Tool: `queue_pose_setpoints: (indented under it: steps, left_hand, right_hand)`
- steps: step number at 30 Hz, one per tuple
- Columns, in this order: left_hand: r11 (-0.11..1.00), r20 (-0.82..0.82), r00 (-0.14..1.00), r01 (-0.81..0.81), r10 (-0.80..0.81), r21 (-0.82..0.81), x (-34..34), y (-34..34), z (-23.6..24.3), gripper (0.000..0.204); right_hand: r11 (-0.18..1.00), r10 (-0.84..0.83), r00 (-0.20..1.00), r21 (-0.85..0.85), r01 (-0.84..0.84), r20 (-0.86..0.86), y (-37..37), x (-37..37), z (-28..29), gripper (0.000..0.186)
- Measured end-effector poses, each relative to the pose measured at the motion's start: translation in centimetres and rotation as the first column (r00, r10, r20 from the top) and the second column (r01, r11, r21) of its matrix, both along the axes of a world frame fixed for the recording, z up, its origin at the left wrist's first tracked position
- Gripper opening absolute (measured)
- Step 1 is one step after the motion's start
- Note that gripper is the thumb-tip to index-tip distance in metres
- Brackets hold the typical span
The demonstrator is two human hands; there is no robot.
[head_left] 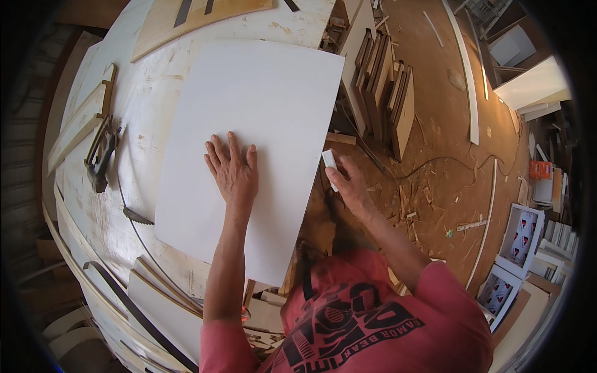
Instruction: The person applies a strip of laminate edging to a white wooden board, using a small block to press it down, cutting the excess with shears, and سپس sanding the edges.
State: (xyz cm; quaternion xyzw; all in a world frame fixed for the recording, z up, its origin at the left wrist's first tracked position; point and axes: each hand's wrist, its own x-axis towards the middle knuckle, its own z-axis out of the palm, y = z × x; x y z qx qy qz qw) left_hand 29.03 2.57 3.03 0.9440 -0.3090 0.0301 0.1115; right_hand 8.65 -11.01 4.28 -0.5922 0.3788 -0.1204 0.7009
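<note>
A large white panel (267, 87) lies flat on the worktable, its right edge along the table's side. My left hand (234, 166) rests on the panel's face with the fingers spread, holding nothing. Just beside the panel's right edge, my right hand (349, 181) grips a small white block (330, 166) between thumb and fingers. The block is upright and close to the edge; whether it touches the edge I cannot tell.
On the worktable (143, 118) at left lie a dark hand tool (102, 158) with a cord and wooden strips (84, 124). Brown panels (385, 87) stand on edge at the right. Wood scraps (410, 199) litter the brown floor. White boxes (519, 239) stand far right.
</note>
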Motion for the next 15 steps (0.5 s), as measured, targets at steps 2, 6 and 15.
queue_pose_setpoints:
  steps: [2, 6, 15]
  left_hand:
    - [1.000, 0.018, 1.000, -0.020, 0.020, -0.013, 0.0, -0.2, -0.3, 0.060]
    - [0.999, 0.049, 0.998, -0.031, 0.033, -0.041, -0.1, 0.0, -0.4, 0.057]
    - [0.950, 0.020, 0.950, 0.312, -0.312, 0.007, -3.3, 8.4, -0.4, 0.054]
  right_hand:
    - [0.997, 0.068, 0.996, -0.019, -0.069, -0.050, 4.5, -2.5, -0.4, 0.053]
    - [0.942, 0.278, 0.958, -0.178, -0.285, -0.067, 12.7, -6.9, -1.4, 0.054]
    - [0.993, -0.056, 0.998, -0.101, 0.060, 0.043, 6.4, -3.7, -2.4, 0.052]
